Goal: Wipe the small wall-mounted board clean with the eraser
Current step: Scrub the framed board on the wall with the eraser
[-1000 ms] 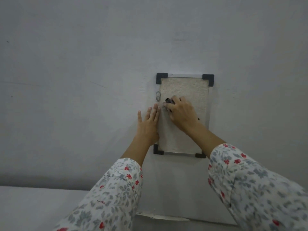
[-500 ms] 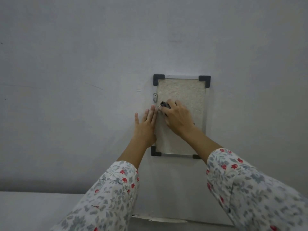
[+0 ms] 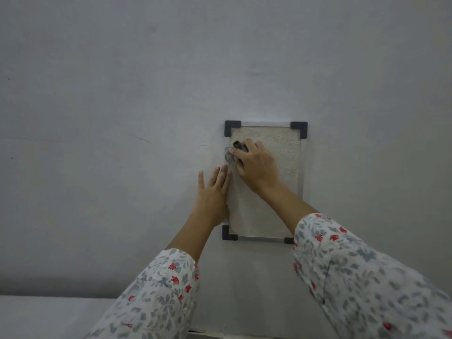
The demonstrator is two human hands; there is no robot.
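A small upright board (image 3: 288, 152) with a pale grainy face, thin metal frame and black corner caps hangs on the grey wall. My right hand (image 3: 256, 167) grips a dark eraser (image 3: 239, 146) and holds it against the board's upper left area, near the left edge. My left hand (image 3: 214, 189) lies flat with straight fingers on the wall, its fingertips touching the board's left edge. My hands cover much of the board's left half.
A small metal hanger (image 3: 228, 154) sits on the board's left edge, just beside the eraser. The grey wall (image 3: 122, 118) is bare all round. A pale ledge (image 3: 49, 316) runs along the bottom left.
My right hand has slid the eraser up the board's left side toward the top corner. The left hand keeps its place on the left edge.
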